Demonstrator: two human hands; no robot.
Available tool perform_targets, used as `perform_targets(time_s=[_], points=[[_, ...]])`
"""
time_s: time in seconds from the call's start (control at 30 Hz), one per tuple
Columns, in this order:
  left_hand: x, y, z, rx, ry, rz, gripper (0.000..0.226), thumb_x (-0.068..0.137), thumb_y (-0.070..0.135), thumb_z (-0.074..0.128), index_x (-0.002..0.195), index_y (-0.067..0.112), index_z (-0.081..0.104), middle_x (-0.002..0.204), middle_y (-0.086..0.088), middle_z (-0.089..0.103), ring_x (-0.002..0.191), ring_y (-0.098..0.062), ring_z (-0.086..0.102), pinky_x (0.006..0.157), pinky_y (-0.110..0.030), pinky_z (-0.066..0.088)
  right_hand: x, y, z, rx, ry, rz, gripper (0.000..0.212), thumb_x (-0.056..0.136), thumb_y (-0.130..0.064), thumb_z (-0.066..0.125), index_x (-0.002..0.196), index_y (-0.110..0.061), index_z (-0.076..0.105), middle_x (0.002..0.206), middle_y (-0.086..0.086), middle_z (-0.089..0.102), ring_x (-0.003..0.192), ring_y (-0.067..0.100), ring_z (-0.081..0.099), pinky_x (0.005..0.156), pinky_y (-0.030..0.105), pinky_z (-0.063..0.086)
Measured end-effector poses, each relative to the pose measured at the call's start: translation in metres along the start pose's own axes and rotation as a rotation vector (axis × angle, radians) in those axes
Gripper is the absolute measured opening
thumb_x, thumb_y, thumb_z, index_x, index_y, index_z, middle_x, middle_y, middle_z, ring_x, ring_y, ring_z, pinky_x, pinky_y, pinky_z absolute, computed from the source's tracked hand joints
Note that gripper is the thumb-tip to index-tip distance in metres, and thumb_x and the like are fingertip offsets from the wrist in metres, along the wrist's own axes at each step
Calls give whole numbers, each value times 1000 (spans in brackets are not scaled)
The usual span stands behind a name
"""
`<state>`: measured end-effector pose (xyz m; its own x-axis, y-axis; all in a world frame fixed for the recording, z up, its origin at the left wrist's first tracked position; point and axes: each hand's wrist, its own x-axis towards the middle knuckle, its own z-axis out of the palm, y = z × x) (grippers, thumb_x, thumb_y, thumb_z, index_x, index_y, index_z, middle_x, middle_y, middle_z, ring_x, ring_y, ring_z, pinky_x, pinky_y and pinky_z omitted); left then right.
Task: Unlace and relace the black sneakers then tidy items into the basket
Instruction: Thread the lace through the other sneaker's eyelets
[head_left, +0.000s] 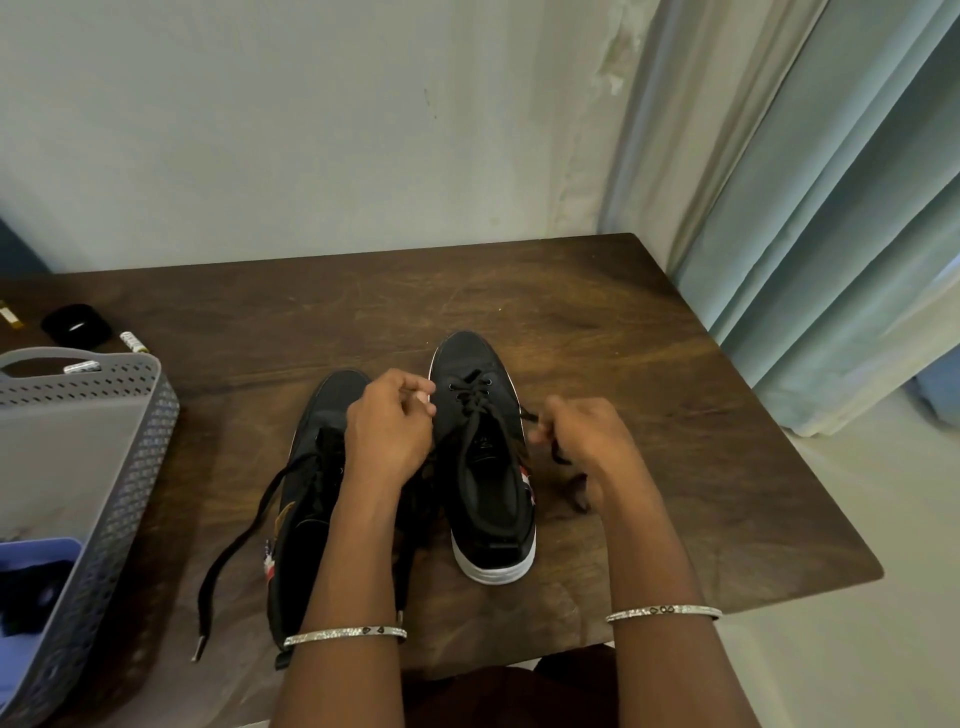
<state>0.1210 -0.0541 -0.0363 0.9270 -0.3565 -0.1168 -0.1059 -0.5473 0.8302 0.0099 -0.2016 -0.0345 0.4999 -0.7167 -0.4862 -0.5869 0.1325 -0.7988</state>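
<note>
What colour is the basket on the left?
The basket is grey, its walls dotted with small holes; the head view shows it.

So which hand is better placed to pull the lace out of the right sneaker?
Likely the right hand: it pinches the lace beside that sneaker. The left hand shows no clear grip.

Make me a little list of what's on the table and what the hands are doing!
Table: dark brown wooden table
Shoes: two black canvas sneakers, white-soled, side by side: left sneaker, right sneaker
Right hand: pinches the short black lace end beside the right sneaker
Left hand: fingers curled by the right sneaker's eyelets; grip hidden
Loose lace: long black lace trailing from the left sneaker
Basket: grey perforated plastic basket, left of the sneakers
</note>
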Motion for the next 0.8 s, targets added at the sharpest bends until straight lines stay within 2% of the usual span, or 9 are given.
perform_targets(time_s=[0.07,0.13,0.23,0.33,0.4,0.47,0.63,0.73,0.8], points=[[0,-1,0,45,-102,-2,10,99,22,60,94,26,67,89,6,70,88,-15,67,81,-32,54,-3,3,2,-173,15,45,44,57,-53,55,67,-15,75,80,3,76,87,29,70,95,48,52],[0,0,1,74,-188,-7,6,96,29,65,91,28,69,90,6,69,87,-12,65,78,-29,51,-6,-1,3,-286,61,63,50,60,-59,56,80,-17,75,89,1,74,94,27,68,104,48,44],[-2,2,0,76,-244,-18,6,92,30,72,87,26,70,86,5,68,84,-11,64,76,-29,51,-4,-5,0,-355,105,-119,11,86,-35,67,83,-26,72,87,-11,69,92,16,62,106,45,42],[-3,3,0,90,-253,-2,12,91,29,73,81,26,68,79,4,68,78,-11,64,72,-28,51,-1,-2,-1,-174,-97,-342,16,88,-17,73,90,-33,75,89,-11,73,90,7,69,93,34,57],[-4,4,1,119,-270,15,15,95,28,68,80,25,65,78,3,66,76,-14,63,71,-31,51,0,-1,0,-268,-160,-424,14,92,-18,72,98,-29,77,89,-11,73,87,1,68,79,16,53],[-5,6,1,129,-298,10,16,99,26,61,83,22,62,79,2,63,76,-15,60,72,-33,49,-1,0,1,-348,-128,-481,7,93,-22,72,96,-25,78,83,-13,72,78,-3,65,65,7,44],[-4,6,2,-6,-296,-93,25,105,22,49,87,9,61,80,-2,60,77,-19,55,75,-39,49,-1,0,7,-414,-64,-417,24,97,-29,65,73,-27,65,72,-7,68,69,7,63,65,25,44],[-3,4,6,-57,-251,-174,29,106,21,46,85,7,61,84,-1,63,83,-20,58,86,-44,53,-1,-3,7,-372,0,-348,22,93,-26,64,75,-16,71,74,-1,73,75,17,69,73,32,53],[-2,3,7,-105,-237,-211,28,106,18,45,84,8,59,87,-4,67,81,-21,60,83,-43,53,-1,-3,8,-328,23,-301,23,91,-24,65,75,-11,74,74,3,74,76,19,71,78,36,57]])
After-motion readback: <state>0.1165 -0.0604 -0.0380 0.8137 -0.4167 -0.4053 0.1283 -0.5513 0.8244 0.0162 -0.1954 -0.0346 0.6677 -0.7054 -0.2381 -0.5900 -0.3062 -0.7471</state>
